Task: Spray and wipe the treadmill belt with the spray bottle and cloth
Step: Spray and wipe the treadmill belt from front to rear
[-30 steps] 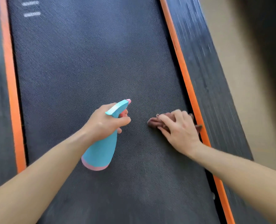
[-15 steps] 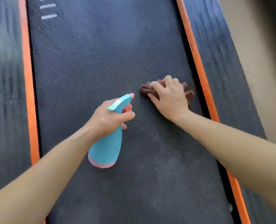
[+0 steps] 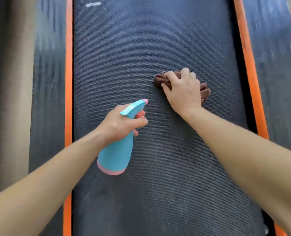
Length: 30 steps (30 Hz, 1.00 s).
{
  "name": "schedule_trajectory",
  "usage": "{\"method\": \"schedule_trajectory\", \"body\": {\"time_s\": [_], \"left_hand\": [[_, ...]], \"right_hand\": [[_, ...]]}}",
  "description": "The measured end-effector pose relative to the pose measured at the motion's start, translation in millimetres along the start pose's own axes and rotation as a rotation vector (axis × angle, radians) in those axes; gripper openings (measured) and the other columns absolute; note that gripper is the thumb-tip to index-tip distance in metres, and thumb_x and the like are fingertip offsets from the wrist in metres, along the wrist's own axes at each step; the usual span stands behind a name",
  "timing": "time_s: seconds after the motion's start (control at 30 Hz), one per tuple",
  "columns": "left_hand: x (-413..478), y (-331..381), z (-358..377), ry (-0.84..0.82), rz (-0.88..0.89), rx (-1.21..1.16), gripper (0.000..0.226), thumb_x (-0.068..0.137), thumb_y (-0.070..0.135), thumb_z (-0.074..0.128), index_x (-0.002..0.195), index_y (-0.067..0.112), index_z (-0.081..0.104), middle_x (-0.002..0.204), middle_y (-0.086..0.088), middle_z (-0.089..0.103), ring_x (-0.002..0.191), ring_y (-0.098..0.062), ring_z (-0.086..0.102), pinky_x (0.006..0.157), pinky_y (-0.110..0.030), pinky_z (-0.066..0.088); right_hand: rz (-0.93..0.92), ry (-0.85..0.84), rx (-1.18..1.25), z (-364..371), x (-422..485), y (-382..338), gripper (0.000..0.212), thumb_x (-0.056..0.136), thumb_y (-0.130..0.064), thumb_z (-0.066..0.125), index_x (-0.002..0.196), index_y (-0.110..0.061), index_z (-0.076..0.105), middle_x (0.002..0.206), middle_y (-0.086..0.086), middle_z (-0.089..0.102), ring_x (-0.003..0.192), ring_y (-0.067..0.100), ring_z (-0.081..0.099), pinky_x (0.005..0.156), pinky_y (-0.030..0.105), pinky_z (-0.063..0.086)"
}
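The dark textured treadmill belt (image 3: 141, 48) runs up the middle of the view. My left hand (image 3: 120, 124) grips the neck of a turquoise spray bottle (image 3: 115, 154) with a pink base and pink nozzle, held above the belt with the nozzle pointing up and right. My right hand (image 3: 184, 91) presses down on a crumpled brown cloth (image 3: 205, 91) on the belt's right half, its fingers curled over the bunched fabric. The cloth shows at both sides of the hand; its middle is hidden.
Orange strips (image 3: 68, 82) (image 3: 248, 65) border the belt on both sides, with black side rails (image 3: 47, 82) (image 3: 277, 57) outside them. A white mark (image 3: 93, 4) sits on the belt at the top left. Beige floor (image 3: 20, 82) shows beyond the left rail.
My right hand has slid the cloth up the belt and away from the right orange strip. The left hand keeps the bottle in much the same pose. The view has shifted right.
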<state>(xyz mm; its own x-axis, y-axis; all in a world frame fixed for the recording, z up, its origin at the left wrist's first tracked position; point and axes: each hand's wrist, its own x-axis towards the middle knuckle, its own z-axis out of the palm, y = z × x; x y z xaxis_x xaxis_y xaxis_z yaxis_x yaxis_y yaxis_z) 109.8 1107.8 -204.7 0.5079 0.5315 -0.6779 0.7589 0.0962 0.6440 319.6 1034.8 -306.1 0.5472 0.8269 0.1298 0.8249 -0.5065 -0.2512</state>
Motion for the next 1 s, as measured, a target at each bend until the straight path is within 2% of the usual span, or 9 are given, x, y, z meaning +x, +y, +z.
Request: {"method": "schedule_trajectory", "body": {"time_s": [0.07,0.23,0.37,0.5,0.6,0.7,0.77,0.87,1.0], "left_hand": [[-11.4,-6.4,-11.5,0.028,-0.032,-0.006,0.045,0.073,0.040,0.079,0.115,0.026,0.074,0.108,-0.006,0.075,0.069,-0.019,0.077,0.085,-0.041,0.063],[-48.7,-28.9,-39.4,0.125,-0.095,-0.021,0.038,0.081,0.034,0.079,0.117,0.025,0.073,0.105,-0.001,0.075,0.066,-0.018,0.078,0.070,-0.025,0.053],[-82.8,-44.9,-52.8,0.186,-0.145,-0.063,0.052,0.075,0.041,0.075,0.125,0.027,0.071,0.110,-0.001,0.075,0.068,-0.019,0.079,0.080,-0.031,0.057],[-109.5,-59.6,-59.9,0.236,-0.164,-0.111,0.032,0.091,0.025,0.076,0.122,0.021,0.072,0.113,-0.006,0.074,0.063,-0.010,0.073,0.066,-0.017,0.056],[-123.4,-65.4,-60.9,0.264,-0.187,-0.148,0.029,0.091,0.027,0.075,0.120,0.025,0.073,0.111,-0.003,0.075,0.065,-0.013,0.076,0.081,-0.031,0.060],[-135.0,-66.3,-63.1,0.283,-0.189,-0.140,0.022,0.092,0.029,0.075,0.114,0.029,0.073,0.106,0.002,0.075,0.066,-0.012,0.078,0.068,-0.015,0.053],[-143.6,-67.0,-62.8,0.292,-0.191,-0.114,0.019,0.092,0.031,0.074,0.110,0.027,0.073,0.104,0.003,0.074,0.069,-0.012,0.078,0.067,-0.020,0.052],[-153.9,-69.6,-60.6,0.244,-0.173,-0.103,0.037,0.087,0.036,0.074,0.122,0.025,0.071,0.107,0.001,0.075,0.075,-0.017,0.079,0.085,-0.046,0.062],[-159.8,-77.2,-59.2,0.214,-0.216,-0.040,0.033,0.085,0.044,0.073,0.112,0.024,0.070,0.105,0.002,0.074,0.072,-0.014,0.078,0.085,-0.047,0.059]], "right_hand": [[-0.127,0.046,-0.007,7.0,-32.7,-25.7,0.034,0.096,-0.047,0.055,0.118,-0.023,0.063,0.101,0.016,0.055,0.086,0.036,0.053,0.070,0.046,0.044],[-0.403,-0.006,0.030,18.2,-104.7,-74.8,0.033,0.095,-0.046,0.058,0.117,-0.023,0.065,0.096,0.013,0.056,0.082,0.033,0.051,0.068,0.045,0.039],[-0.475,-0.039,0.035,23.2,-101.7,-100.8,0.034,0.097,-0.046,0.055,0.120,-0.024,0.065,0.099,0.014,0.056,0.085,0.034,0.052,0.070,0.046,0.040],[-0.489,-0.121,0.032,25.3,-94.3,-118.2,0.035,0.098,-0.049,0.051,0.120,-0.024,0.063,0.101,0.013,0.055,0.087,0.034,0.052,0.071,0.046,0.041],[-0.502,-0.131,0.032,24.7,-88.2,-117.1,0.035,0.099,-0.050,0.051,0.120,-0.024,0.062,0.100,0.014,0.054,0.086,0.034,0.052,0.071,0.046,0.041],[-0.516,-0.175,0.020,20.7,-85.0,-117.5,0.035,0.098,-0.050,0.053,0.121,-0.024,0.061,0.101,0.014,0.053,0.087,0.035,0.051,0.072,0.047,0.042],[-0.504,-0.199,0.028,17.9,-85.0,-118.8,0.035,0.098,-0.050,0.055,0.120,-0.024,0.060,0.102,0.014,0.052,0.089,0.035,0.051,0.074,0.047,0.043],[-0.512,-0.205,0.040,14.9,-83.2,-116.5,0.035,0.098,-0.051,0.053,0.119,-0.023,0.059,0.101,0.014,0.052,0.089,0.035,0.051,0.074,0.047,0.043],[-0.534,-0.211,0.052,15.4,-83.4,-116.4,0.035,0.100,-0.051,0.050,0.119,-0.022,0.058,0.100,0.014,0.052,0.087,0.034,0.049,0.074,0.047,0.043]]}}
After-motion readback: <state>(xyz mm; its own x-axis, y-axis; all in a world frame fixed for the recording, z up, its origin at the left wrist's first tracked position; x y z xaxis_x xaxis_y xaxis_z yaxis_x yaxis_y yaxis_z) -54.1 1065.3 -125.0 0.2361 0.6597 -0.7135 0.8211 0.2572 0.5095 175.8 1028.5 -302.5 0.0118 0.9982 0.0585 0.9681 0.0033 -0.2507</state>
